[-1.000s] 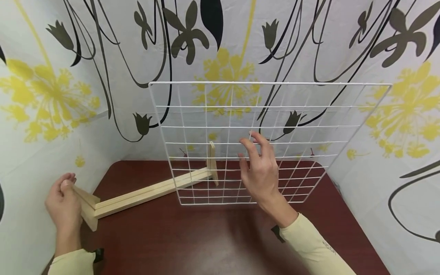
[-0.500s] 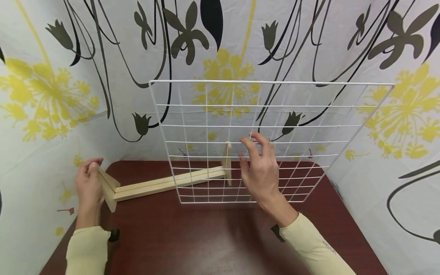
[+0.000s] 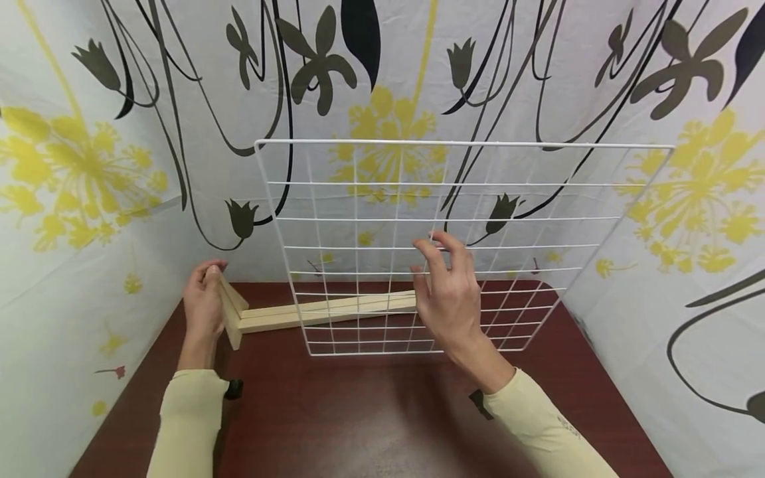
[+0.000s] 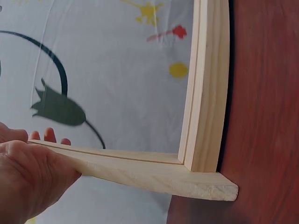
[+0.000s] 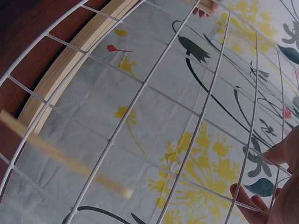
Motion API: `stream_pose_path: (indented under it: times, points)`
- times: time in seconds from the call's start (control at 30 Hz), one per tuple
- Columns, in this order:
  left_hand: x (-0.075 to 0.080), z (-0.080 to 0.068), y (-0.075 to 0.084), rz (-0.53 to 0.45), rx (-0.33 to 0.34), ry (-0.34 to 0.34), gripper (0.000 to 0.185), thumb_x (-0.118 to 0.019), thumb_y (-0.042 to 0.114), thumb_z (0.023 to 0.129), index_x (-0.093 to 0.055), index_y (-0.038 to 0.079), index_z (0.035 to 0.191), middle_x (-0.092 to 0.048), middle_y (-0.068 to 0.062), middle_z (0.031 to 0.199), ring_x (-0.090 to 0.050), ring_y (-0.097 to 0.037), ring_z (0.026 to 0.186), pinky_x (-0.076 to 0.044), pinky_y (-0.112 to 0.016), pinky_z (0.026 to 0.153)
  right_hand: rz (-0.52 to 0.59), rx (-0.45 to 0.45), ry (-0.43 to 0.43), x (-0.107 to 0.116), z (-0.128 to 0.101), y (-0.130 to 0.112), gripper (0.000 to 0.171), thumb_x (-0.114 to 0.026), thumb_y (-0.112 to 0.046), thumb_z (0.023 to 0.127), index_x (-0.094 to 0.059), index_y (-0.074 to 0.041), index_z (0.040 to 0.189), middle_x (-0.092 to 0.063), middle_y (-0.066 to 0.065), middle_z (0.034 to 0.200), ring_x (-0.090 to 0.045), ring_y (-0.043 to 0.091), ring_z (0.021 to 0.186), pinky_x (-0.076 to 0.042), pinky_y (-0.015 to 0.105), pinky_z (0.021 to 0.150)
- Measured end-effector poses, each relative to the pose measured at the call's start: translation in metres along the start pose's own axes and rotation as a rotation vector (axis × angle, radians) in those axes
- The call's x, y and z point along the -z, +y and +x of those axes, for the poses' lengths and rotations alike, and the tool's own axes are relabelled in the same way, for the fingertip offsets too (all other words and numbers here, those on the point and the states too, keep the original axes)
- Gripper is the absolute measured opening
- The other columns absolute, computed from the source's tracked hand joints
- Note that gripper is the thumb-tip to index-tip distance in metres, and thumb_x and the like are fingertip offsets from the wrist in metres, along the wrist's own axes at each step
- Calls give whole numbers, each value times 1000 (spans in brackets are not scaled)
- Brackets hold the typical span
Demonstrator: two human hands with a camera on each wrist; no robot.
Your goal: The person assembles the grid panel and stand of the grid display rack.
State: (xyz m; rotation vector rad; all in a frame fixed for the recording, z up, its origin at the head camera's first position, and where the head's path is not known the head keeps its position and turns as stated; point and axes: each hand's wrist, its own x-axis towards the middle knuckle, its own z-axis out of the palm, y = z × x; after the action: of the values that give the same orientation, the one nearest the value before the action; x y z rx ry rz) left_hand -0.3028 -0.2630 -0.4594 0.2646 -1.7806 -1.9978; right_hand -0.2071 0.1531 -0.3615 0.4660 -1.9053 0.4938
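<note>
My right hand [image 3: 448, 292] holds a white wire grid panel [image 3: 323, 220], its fingers curled at the wires near the middle. The panel stands tilted over the table. My left hand [image 3: 203, 309] pinches the top of an upright end board [image 4: 154, 177] on a pale wooden stand [image 3: 269, 320]. A long grooved bar [image 4: 212, 93] joins this board to a second end board [image 5: 70, 161] at the other end, which my right hand hides in the head view. Part of the bar lies behind the grid, seen through its wires. In the right wrist view the left fingers show at the top.
The dark red-brown table [image 3: 370, 411] lies under everything, its back edge close to a white cloth [image 3: 197, 133] printed with flowers. This cloth also hangs along the left and right sides. Each sleeve has a dark strap [image 3: 234, 389] at the wrist.
My left hand has moved right and toward the back, carrying the wooden stand along; its far end has passed behind my right hand. The grid and right hand have stayed nearly still.
</note>
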Motion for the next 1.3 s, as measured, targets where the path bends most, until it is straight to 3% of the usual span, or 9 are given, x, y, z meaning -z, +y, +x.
stream_pose_path:
  times: [0.23, 0.43, 0.7, 0.97, 1.07, 1.3]
  points:
    - [-31, -3, -6, 37, -2, -68, 33, -48, 25, 114, -58, 5, 137, -64, 6, 130, -46, -15, 143, -32, -35, 124, -1, -3, -12, -2, 0, 0, 47, -79, -2, 90, -63, -13, 133, -60, 21, 137, -64, 40, 113, -60, 53, 82]
    - [-50, -12, -10, -22, 3, -151, 35, -51, 27, 113, -55, 2, 136, -63, 1, 132, -48, -11, 141, -33, -30, 123, -4, -13, -23, -3, -3, 0, 47, -79, -4, 90, -63, -13, 133, -60, 20, 137, -64, 39, 115, -60, 54, 84]
    - [-58, -14, -13, -139, 10, -210, 28, -52, 22, 112, -54, 3, 132, -60, -1, 128, -52, -9, 133, -34, -26, 122, -1, -10, -27, -5, -7, -1, 45, -80, -7, 91, -64, -14, 132, -61, 19, 136, -64, 41, 115, -61, 55, 75]
    - [-57, -14, -14, -159, 20, -216, 18, -51, 22, 113, -56, 12, 127, -61, 5, 121, -52, -9, 132, -33, -28, 123, 2, 6, -20, -9, -5, -1, 45, -80, -7, 90, -65, -14, 132, -61, 19, 133, -64, 42, 109, -59, 55, 75]
    - [-57, -14, -15, -174, 14, -217, 16, -52, 22, 112, -57, 13, 125, -63, 7, 119, -52, -8, 131, -33, -28, 123, -1, 14, -10, -10, 0, -1, 45, -80, -6, 90, -64, -14, 131, -62, 19, 131, -64, 42, 106, -59, 55, 79]
    - [-59, -10, -15, -181, 5, -236, 14, -52, 23, 112, -57, 16, 123, -60, -3, 127, -50, -9, 133, -32, -25, 122, 12, 15, 0, -9, 23, -1, 42, -78, -8, 92, -64, -14, 131, -61, 20, 125, -62, 39, 98, -57, 52, 79]
